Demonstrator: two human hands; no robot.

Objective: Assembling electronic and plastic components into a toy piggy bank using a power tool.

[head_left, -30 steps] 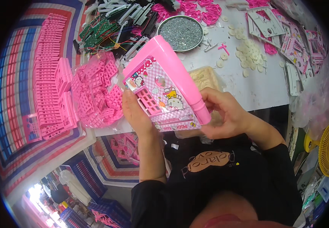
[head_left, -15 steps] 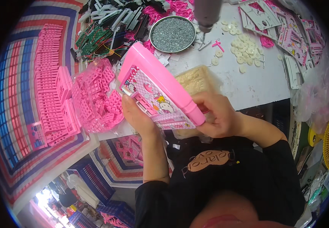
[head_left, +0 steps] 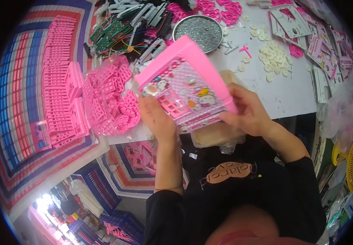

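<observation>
Left hand (head_left: 158, 118) grips the pink case (head_left: 188, 92), thumb on its face, other fingers hidden behind; right hand (head_left: 247, 110) grips its lower right end, some fingertips obscured; case tilted between them, partly covering the yellowish packet (head_left: 215, 136); forearms (head_left: 169, 163) converge

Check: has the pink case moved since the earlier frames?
Yes: the pink case has shifted rightward against the round bowl; its top end now overlaps the bowl's lower-left edge in view.
</observation>
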